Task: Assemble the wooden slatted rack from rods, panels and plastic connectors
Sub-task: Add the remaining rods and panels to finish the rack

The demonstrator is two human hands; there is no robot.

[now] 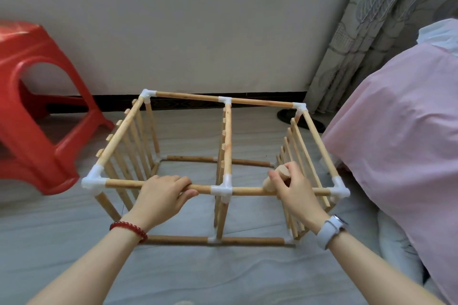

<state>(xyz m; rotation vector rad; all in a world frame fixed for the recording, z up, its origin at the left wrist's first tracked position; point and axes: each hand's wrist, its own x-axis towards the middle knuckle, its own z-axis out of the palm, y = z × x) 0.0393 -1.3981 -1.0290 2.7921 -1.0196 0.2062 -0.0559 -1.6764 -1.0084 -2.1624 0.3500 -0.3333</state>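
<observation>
Rack [215, 168] stands on the grey floor [223, 277], between a red stool [37, 106] on the left and pink bedding [396, 131] on the right, its far side close to the wall. It reads as a box frame: slatted panels at the left, middle and right, joined by rods through white plastic connectors at the corners and midpoints.

Left hand [161, 195] curls over the near top rod [153, 184], fingers on top and thumb beneath, left of the near middle connector [221, 189]. Right hand [295, 190] grips a short, thick wooden block [276, 179], fingers folded around it; the block's lower end sits on or just over the same rod line, right of that connector. Whether it touches the rod I cannot tell.

My reading is that the block serves as a mallet for seating rods into sockets, and the risks follow from that:

- A blow landing off-line could bend the near rod downward and spring its ends out of the near right connector [340, 190].
- Force near the middle connector could crack the plastic or twist the middle panel [226, 141] out of square.
- With only one hand bracing, the light frame could skid or rack sideways on the smooth floor.
- Left fingers lie on the struck rod, so a glancing hit could pinch them.
</observation>
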